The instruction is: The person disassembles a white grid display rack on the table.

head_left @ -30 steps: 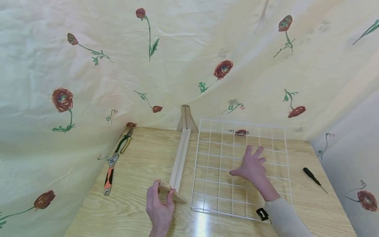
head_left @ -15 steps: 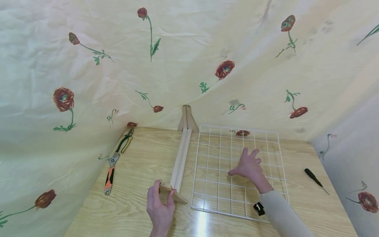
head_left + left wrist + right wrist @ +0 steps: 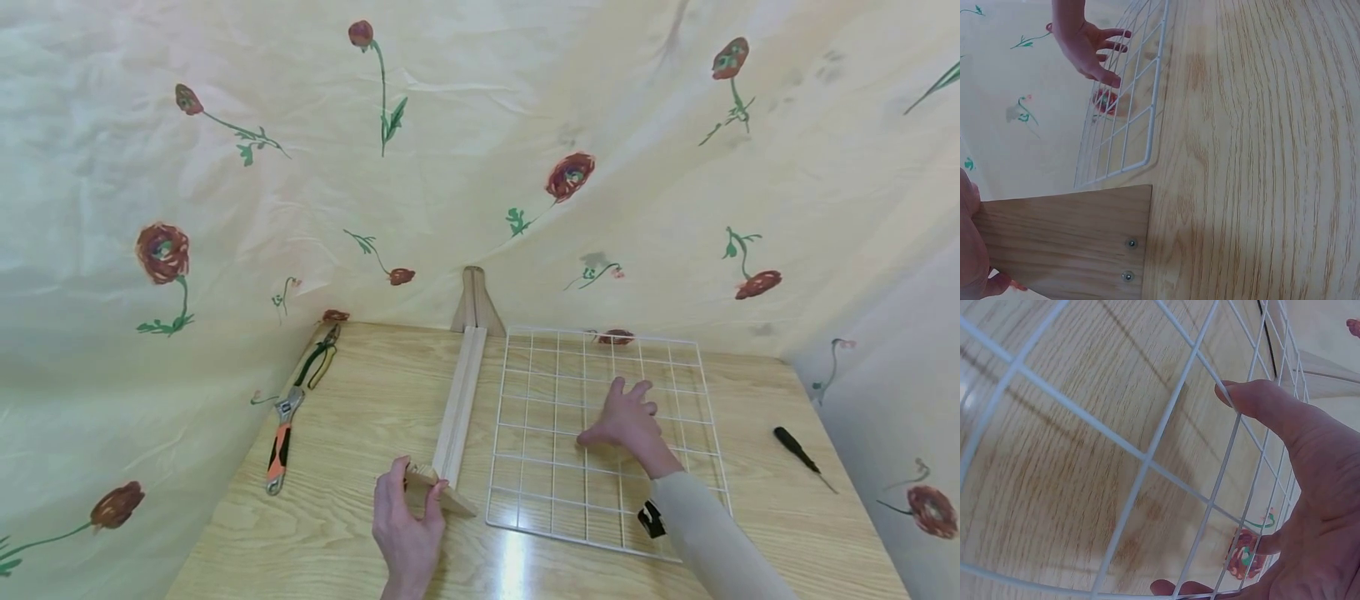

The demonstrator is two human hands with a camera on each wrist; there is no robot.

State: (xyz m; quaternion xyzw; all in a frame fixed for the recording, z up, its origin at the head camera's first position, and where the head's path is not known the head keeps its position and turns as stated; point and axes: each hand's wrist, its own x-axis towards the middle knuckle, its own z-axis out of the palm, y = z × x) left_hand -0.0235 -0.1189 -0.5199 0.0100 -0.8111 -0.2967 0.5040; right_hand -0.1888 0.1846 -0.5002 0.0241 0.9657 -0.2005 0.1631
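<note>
Left hand (image 3: 408, 525) grips the near end piece of a wooden stand (image 3: 457, 400), thumb on one side and fingers on the other. That end piece (image 3: 1079, 240) is a tapered board with two screws in it, seen close up in the left wrist view. The stand's long grooved bar runs away to a matching end piece (image 3: 478, 302) at the back. Right hand (image 3: 626, 421) holds a white wire grid panel (image 3: 555, 432) from above, thumb and fingers spread across several cells. In the right wrist view, its thumb (image 3: 1266, 403) and fingertips reach among the wires, above their shadows.
Pliers (image 3: 318, 358) with yellow and dark handles lie at the back left, beside an adjustable wrench (image 3: 279, 446). A black screwdriver (image 3: 798, 452) lies near the right edge of the wooden table (image 3: 322, 550). Flowered cloth (image 3: 420, 192) hangs behind and at the sides.
The grid's far edge has come down and its right side has shifted left, with the right hand moving slightly down and left. The left hand keeps its hold on the stand.
</note>
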